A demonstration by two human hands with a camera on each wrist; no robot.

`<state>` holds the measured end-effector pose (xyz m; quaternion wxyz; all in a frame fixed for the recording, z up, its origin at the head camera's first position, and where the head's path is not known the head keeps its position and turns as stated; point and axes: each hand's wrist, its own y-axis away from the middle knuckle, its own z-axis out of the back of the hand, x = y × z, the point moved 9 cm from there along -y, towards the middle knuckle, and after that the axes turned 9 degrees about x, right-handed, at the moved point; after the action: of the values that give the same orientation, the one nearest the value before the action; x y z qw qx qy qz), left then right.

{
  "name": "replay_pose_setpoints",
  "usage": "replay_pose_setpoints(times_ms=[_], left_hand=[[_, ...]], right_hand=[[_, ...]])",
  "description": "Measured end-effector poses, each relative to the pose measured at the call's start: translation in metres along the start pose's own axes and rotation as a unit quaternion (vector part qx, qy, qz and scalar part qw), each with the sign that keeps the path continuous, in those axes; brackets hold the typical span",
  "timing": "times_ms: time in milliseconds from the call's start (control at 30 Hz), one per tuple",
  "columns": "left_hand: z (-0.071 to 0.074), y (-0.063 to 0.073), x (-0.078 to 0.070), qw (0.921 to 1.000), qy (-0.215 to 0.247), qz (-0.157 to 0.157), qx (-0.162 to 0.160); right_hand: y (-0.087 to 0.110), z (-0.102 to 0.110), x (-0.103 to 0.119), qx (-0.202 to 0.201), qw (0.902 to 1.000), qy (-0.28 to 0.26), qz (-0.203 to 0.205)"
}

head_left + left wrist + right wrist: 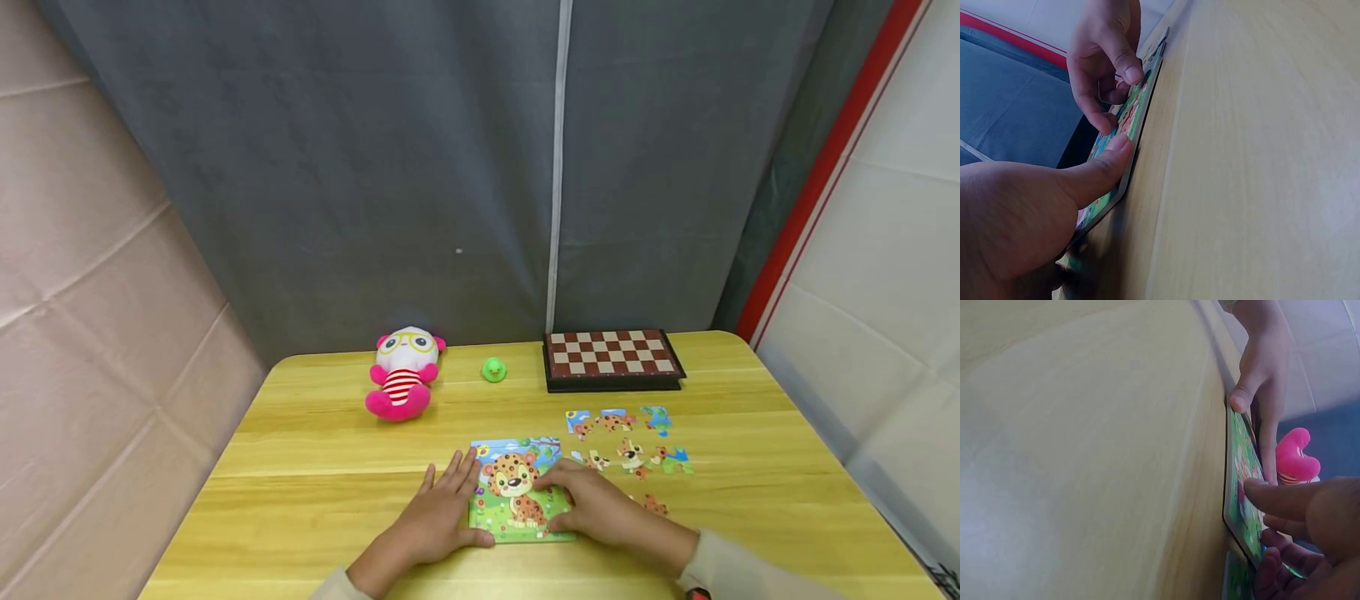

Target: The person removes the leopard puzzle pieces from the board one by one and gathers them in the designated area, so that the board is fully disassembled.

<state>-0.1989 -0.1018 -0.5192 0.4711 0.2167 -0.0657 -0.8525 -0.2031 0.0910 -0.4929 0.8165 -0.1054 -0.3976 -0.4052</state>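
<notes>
A picture puzzle board (510, 508) with a spotted leopard cub on green grass lies flat at the front middle of the table. My left hand (438, 514) rests at its left side, fingers stretched forward along the edge and thumb at the near left corner. Over the right side is my right hand (600, 505), its thumb and fingers bent and apart, touching the picture. The right wrist view shows the right thumb (1279, 499) on the board's face. No piece is visible between the right fingers. Several loose puzzle pieces (632, 452) lie to the right, some partly behind the right hand.
A pink and white plush panda (405, 375) lies at the back left of the table (300, 467). Beside it sits a small green toy duck (493, 370). A checkered board box (611, 360) is at the back right. A grey curtain (375, 183) hangs behind.
</notes>
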Motion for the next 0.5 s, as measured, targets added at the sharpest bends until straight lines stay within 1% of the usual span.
replay_pose_setpoints(times_ms=[133,200,500], left_hand=[[0.0004,0.0,-0.0001,1.0,0.001,0.0,0.0],[0.0,-0.0001,0.0001,1.0,0.0,0.001,0.0],[-0.002,-0.0015,0.0019,1.0,-0.003,0.001,0.002]], right_hand=[[-0.0004,-0.001,0.0036,-0.006,0.9991,0.041,-0.008],[-0.0005,-0.0015,0.0049,-0.004,0.9988,0.048,-0.011],[-0.002,-0.0013,0.01,0.005,0.9992,0.038,-0.008]])
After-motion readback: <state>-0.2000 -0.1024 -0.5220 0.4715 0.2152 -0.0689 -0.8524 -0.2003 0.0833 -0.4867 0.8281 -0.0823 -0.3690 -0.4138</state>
